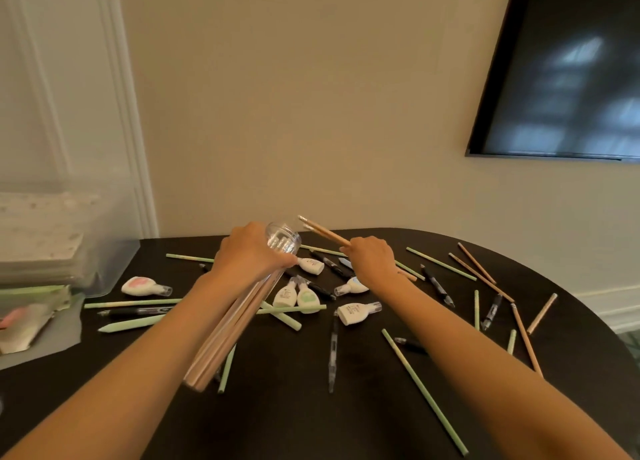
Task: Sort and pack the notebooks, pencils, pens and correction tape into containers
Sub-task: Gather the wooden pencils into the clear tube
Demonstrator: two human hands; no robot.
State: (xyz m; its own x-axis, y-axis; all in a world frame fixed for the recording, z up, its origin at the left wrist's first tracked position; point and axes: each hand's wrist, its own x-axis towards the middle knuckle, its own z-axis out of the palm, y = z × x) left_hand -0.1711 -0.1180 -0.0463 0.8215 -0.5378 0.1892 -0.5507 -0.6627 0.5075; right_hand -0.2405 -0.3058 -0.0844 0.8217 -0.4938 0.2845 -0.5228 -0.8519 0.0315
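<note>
Grips with the left hand point(252, 255), fingers wrapped round it, a clear round container point(283, 241), raised above the dark tabletop point(311, 407) and tilted, far end toward the wall. Packed inside with plain wood-coloured pencils point(221, 342), lying lengthwise and running back toward the camera. Pinches in the right hand point(372, 257), fingers curled, a few further pencils point(323, 233) of the same bare wood, silvery ends pointing up and left, just beside the container's far end. Scattered below across the tabletop: long pale green pencils point(424, 392), more bare-wood pencils point(476, 267) toward the right edge, black-and-clear pens point(333, 349), and several correction tapes point(356, 312) between the two forearms, white teardrop bodies with clear caps at the nose and pastel windows in green and blue. Off to the left, apart from the rest, a pink-windowed tape point(142, 286). Small dark print on the white bodies, too small to read. At the left edge, standing on the tabletop, a clear plastic bin point(104, 252) with a pale stack inside, too blurred to make out.
</note>
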